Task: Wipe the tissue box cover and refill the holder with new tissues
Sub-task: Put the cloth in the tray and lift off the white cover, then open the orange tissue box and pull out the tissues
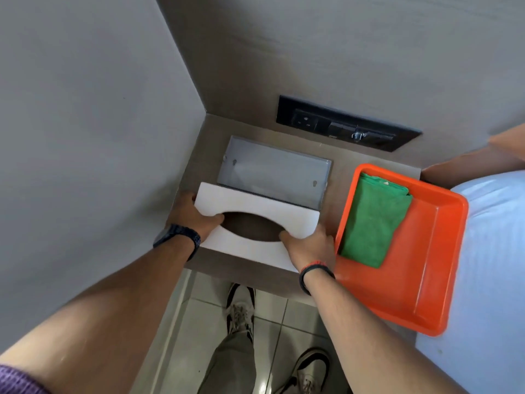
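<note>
A white tissue box cover (255,203) with an oval opening lies over the near part of the brown shelf (338,166). My left hand (196,217) grips its left end, thumb at the oval's edge. My right hand (309,245) grips its right end, thumb in the opening. Behind the cover, a recessed metal tissue holder (272,172) sits in the shelf, and the part I can see holds nothing. A folded green cloth (372,220) lies in an orange tray (420,268) to the right. No new tissues are visible.
A grey wall closes the left side and a brown panel the back, with a black socket plate (346,123) above the shelf. A white bed edge (494,251) lies right of the tray. Below the shelf are floor tiles and my shoes (241,308).
</note>
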Demonstrator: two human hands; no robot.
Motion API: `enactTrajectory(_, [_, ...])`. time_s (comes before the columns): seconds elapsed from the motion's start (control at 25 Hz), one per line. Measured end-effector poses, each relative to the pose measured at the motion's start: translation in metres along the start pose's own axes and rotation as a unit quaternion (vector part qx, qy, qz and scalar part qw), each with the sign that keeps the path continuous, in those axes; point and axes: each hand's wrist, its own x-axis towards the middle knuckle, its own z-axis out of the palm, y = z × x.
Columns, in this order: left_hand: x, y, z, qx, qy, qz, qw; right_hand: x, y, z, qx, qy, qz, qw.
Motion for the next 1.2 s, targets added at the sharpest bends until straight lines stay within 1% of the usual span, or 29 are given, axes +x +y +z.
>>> enactTrajectory(0.16, [0.004,-0.013,0.009,-0.004,-0.007,0.005,1.0,0.005,0.005,0.011,-0.015,0.014,-0.011,1.0])
enactTrajectory(0.24, [0.001,-0.008,0.008,0.007,0.009,0.046,0.999,0.0,0.002,0.008,-0.024,0.055,-0.038,0.997])
enactTrajectory(0.28, [-0.002,-0.003,0.007,0.035,0.03,0.082,0.996,-0.004,0.0,0.004,-0.035,0.09,-0.067,0.993])
enactTrajectory(0.32, [-0.006,0.005,0.006,0.072,0.053,0.117,0.989,-0.007,-0.003,-0.001,-0.047,0.127,-0.116,0.984])
enactTrajectory(0.4, [-0.017,0.028,0.007,0.121,0.081,0.193,0.97,-0.01,-0.006,-0.02,-0.07,0.186,-0.247,0.948])
enactTrajectory(0.44, [-0.024,0.042,0.01,0.123,0.082,0.235,0.961,-0.009,-0.006,-0.033,-0.082,0.208,-0.302,0.927])
enactTrajectory(0.48, [-0.034,0.058,0.016,0.116,0.075,0.267,0.954,-0.007,-0.002,-0.05,-0.091,0.226,-0.338,0.909])
enactTrajectory(0.52, [-0.045,0.073,0.023,0.106,0.062,0.286,0.95,-0.005,0.003,-0.066,-0.092,0.242,-0.353,0.899])
enactTrajectory(0.6, [-0.073,0.104,0.046,0.075,0.038,0.302,0.949,-0.003,0.024,-0.102,-0.07,0.28,-0.336,0.896])
enactTrajectory(0.72, [-0.137,0.153,0.094,0.007,-0.013,0.316,0.949,-0.01,0.072,-0.169,-0.02,0.367,-0.282,0.886])
enactTrajectory(0.84, [-0.218,0.198,0.143,-0.031,-0.085,0.328,0.94,-0.023,0.134,-0.243,0.007,0.449,-0.231,0.863])
enactTrajectory(1.0, [-0.322,0.237,0.2,-0.039,-0.172,0.33,0.927,-0.043,0.215,-0.327,0.02,0.543,-0.18,0.82])
enactTrajectory(1.08, [-0.37,0.253,0.231,-0.048,-0.253,0.282,0.924,-0.049,0.258,-0.367,0.035,0.578,-0.135,0.804])
enactTrajectory(1.12, [-0.391,0.26,0.247,-0.05,-0.3,0.244,0.921,-0.051,0.279,-0.384,0.035,0.586,-0.103,0.803])
enactTrajectory(1.2, [-0.426,0.271,0.276,-0.045,-0.372,0.176,0.91,-0.053,0.319,-0.411,0.018,0.577,-0.03,0.816])
